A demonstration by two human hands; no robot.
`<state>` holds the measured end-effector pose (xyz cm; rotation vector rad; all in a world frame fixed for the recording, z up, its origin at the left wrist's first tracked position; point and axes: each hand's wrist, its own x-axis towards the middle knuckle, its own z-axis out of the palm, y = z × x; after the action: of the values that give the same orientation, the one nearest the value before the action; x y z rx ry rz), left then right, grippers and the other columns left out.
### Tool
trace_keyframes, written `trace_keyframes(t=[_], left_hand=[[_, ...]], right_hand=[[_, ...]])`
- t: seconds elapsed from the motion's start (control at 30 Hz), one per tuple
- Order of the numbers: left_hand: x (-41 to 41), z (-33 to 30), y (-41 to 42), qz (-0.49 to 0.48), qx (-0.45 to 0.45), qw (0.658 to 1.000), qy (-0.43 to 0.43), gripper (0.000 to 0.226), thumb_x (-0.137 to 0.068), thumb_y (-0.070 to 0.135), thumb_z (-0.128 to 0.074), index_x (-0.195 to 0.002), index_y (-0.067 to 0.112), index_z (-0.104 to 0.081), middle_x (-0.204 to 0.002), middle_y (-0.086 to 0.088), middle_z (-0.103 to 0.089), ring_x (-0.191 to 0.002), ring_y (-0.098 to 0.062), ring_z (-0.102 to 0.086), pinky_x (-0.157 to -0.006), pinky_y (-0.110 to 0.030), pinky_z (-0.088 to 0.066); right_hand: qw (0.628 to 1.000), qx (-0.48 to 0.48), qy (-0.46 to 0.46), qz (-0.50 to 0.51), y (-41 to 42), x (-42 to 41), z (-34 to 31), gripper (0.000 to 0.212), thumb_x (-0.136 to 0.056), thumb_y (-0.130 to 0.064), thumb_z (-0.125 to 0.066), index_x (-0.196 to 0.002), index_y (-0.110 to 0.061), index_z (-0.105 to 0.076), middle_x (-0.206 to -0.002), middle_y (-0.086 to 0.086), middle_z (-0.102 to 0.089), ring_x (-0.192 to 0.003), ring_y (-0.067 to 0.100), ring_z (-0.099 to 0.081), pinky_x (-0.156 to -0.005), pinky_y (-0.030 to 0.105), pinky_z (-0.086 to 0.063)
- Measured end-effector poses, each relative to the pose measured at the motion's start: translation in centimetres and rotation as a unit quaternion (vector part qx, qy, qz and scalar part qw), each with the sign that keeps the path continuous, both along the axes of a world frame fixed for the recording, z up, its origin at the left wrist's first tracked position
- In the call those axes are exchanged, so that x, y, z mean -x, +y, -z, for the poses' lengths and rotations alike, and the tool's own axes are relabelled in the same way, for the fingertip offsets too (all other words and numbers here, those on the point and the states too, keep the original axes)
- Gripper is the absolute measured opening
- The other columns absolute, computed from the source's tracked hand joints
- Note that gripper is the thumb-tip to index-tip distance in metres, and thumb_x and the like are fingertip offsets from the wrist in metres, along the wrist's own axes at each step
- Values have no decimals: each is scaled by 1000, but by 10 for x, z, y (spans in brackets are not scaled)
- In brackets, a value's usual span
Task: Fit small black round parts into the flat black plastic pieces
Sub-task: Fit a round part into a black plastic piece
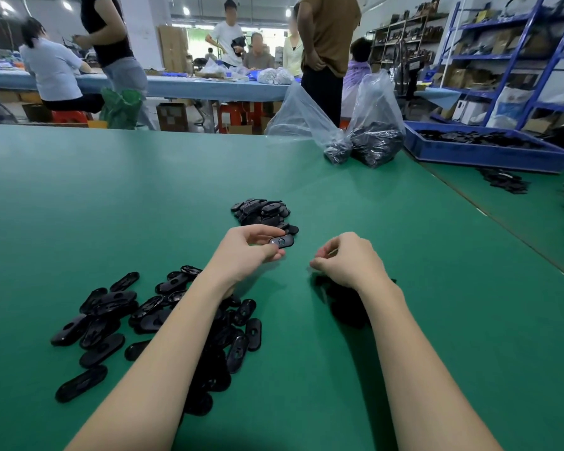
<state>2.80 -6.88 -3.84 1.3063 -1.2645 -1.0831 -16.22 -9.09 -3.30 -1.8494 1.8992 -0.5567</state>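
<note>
A: Left hand [249, 252] pinches one flat oval piece [282, 241] over the green table [111, 196], just in front of the small stack [262, 213].

B: Right hand [345, 260]?

A: Fingers curled above a dark heap [345, 301]; contents unclear.

B: Loose stock?

A: Scattered pile of ovals [111, 320] at left. Two plastic bags [365, 138] and a blue tray [489, 151] far right.

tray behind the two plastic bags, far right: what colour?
Blue tray, holding black parts; the head view shows it.

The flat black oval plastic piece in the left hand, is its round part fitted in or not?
Cannot tell: the flat black oval plastic piece shows a pale round spot, pinched in the left hand.
</note>
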Motion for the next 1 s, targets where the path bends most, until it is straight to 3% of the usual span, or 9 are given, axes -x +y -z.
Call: trace_keyframes(t=[0.13, 0.3, 0.4, 0.6, 1.0], left_hand=[[1, 1, 0, -3, -3, 1000, -9, 24, -92, -7, -63, -101, 13, -74, -94, -7, -74, -77, -14, -75, -83, -19, -58], [3, 0, 1, 2, -2, 1000, -7, 25, -92, -6, -63, -99, 14, -75, -92, -4, -75, -79, -14, -75, -79, -18, -58], [2, 0, 1, 4, -3, 1000, -12, 24, -93, -4, -64, -99, 16, -75, -93, -6, -75, -81, -16, -75, -83, -21, -58], [4, 1, -1, 10, -3, 1000, -5, 24, -93, -5, -63, -99, 15, -75, -94, -6, -75, -80, -15, -75, -84, -22, -59], [4, -6, 0, 26, -6, 998, 57, 22, -90, -9, -64, -105, 6, -70, -94, -13, -77, -82, -18, -76, -77, -19, -58]], right_hand=[[980, 8, -197, -28, 1, 0, -4, 7, -83, -29, -81, -80, -27, -76, -84, -5, -74, -78, 11, -66, -56, 14, -46], [953, 25, -299, -39, 5, -1, -8, 5, -86, -30, -78, -84, -26, -76, -75, -2, -70, -47, 2, -44, -43, 10, -34], [945, 26, -321, -53, 7, -3, -8, 5, -87, -27, -78, -85, -24, -76, -72, -3, -68, -43, 0, -40, -45, 11, -34], [932, 40, -358, -43, 6, -6, -8, 8, -87, -12, -77, -83, -19, -77, -57, -19, -64, -45, -9, -50, -46, 4, -35], [918, 24, -394, -43, 9, -5, -10, 11, -86, -5, -78, -87, -16, -75, -57, -18, -67, -43, -9, -52, -45, 3, -33]])
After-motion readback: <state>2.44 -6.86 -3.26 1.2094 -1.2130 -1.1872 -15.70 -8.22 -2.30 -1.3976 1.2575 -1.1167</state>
